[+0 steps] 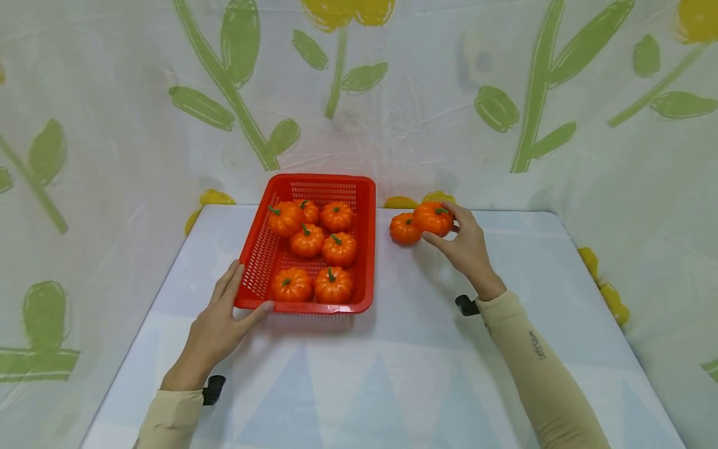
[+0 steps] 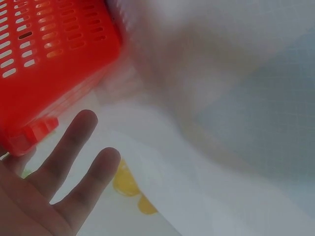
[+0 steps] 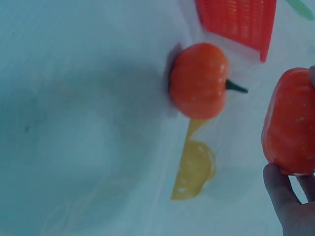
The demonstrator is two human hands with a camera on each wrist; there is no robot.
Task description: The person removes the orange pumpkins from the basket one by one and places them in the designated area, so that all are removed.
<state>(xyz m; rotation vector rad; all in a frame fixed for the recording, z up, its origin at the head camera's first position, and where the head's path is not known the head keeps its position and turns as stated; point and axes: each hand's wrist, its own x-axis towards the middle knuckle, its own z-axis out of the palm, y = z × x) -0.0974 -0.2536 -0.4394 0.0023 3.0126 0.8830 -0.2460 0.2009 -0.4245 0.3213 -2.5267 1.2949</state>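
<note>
Pale patterned table (image 1: 421,362), lower frame; flower-printed backdrop (image 1: 415,118), upper frame. Left hand (image 1: 215,327), fingers extended, touches red basket (image 1: 314,308), left of centre; right hand (image 1: 465,249) pinches orange pumpkin (image 1: 432,217), right of centre.

There are nine orange pumpkins (image 1: 339,251), seven in one red basket (image 1: 303,307) and two outside it, and one table (image 1: 415,349).

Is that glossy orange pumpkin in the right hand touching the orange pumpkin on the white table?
Apart. The right wrist view shows a pale gap between the held pumpkin and the tabletop pumpkin.
</note>
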